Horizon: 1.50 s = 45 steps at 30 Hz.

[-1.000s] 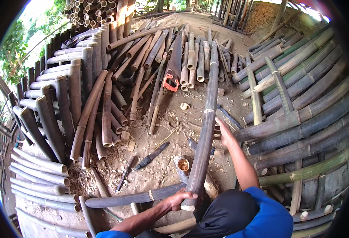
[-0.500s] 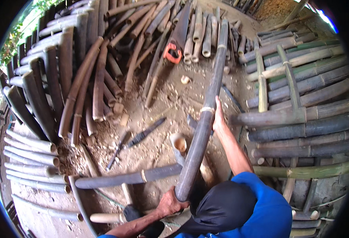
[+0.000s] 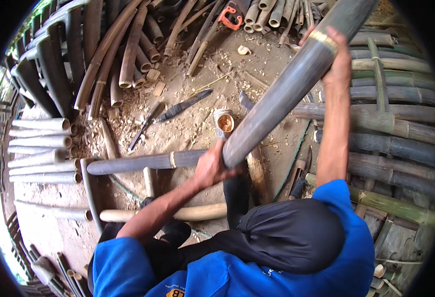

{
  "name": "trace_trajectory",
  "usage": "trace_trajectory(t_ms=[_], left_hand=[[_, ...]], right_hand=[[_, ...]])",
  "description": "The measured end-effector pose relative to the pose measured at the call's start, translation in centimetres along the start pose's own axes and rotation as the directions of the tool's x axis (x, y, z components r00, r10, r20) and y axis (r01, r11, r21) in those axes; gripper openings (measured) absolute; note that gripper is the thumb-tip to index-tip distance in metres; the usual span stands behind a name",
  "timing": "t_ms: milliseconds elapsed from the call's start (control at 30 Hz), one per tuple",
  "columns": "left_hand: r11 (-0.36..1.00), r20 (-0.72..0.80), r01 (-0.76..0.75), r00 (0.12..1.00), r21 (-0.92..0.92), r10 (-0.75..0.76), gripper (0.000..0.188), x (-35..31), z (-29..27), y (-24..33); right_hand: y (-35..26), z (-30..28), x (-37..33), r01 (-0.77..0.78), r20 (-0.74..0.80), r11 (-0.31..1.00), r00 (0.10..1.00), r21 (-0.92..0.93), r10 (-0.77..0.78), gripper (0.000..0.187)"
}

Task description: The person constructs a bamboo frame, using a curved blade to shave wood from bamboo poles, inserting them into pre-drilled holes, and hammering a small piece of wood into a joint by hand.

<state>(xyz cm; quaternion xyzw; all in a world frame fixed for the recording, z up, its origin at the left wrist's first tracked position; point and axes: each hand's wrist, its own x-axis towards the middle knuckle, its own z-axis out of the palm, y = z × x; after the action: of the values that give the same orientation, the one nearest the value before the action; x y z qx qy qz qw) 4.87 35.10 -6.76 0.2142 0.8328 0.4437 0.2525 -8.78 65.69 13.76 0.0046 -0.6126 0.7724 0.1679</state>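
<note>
A thick dark bamboo pole (image 3: 282, 94) slants up to the right across the middle of the view, its upper end running out at the top edge. My left hand (image 3: 210, 166) is closed round its lower end. Near a pale node ring, my right hand (image 3: 338, 62) grips the pole from its right side. Just left of the lower end stands an upright bamboo tube (image 3: 221, 123) with an orange-brown inside. Below and left, another dark bamboo length (image 3: 133, 164) lies crosswise, close to my left hand. A curved blade (image 3: 246, 100) partly shows beside the held pole.
Wood chips litter the ground around a dark sheathed knife (image 3: 185, 105) and a chisel-like tool (image 3: 145, 126). An orange-handled saw (image 3: 231, 17) lies at the far side. Bamboo stacks stand left (image 3: 51, 74) and right (image 3: 395, 119); pale tubes (image 3: 39, 153) line the left.
The pole has been lifted and swung to the right at its upper end, both hands still on it. The view has shifted, so ground things appear higher.
</note>
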Motion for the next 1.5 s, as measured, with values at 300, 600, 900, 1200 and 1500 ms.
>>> trace_trajectory(t_ms=[300, 600, 900, 1200, 1500], left_hand=[[0.907, 0.113, -0.367, 0.912, -0.208, 0.395, 0.082, 13.8, -7.7, 4.3], [0.923, 0.054, -0.362, 0.927, -0.132, 0.371, 0.069, 12.9, -5.9, 3.1], [0.908, 0.229, -0.357, 0.886, -0.218, 0.403, 0.111, 12.9, -8.8, 3.0], [0.771, -0.211, -0.601, 0.798, -0.211, 0.564, 0.077, 10.1, -11.4, 16.2], [0.790, -0.150, -0.577, 0.816, -0.207, 0.558, 0.074, 11.3, -10.2, 15.7]], right_hand=[[-5.1, 6.0, -1.9, 0.453, -0.082, 0.861, 0.872, -0.232, -0.482, 0.037], [-4.4, 9.3, -7.4, 0.595, 0.133, 0.781, 0.804, -0.188, -0.580, 0.045], [-2.6, 10.5, -7.1, 0.522, 0.096, 0.845, 0.853, -0.115, -0.514, 0.040], [-3.0, 10.4, -7.0, 0.564, 0.178, 0.822, 0.820, -0.082, -0.544, 0.051], [-2.2, 8.0, -6.8, 0.458, 0.177, 0.886, 0.879, -0.063, -0.442, 0.068]])
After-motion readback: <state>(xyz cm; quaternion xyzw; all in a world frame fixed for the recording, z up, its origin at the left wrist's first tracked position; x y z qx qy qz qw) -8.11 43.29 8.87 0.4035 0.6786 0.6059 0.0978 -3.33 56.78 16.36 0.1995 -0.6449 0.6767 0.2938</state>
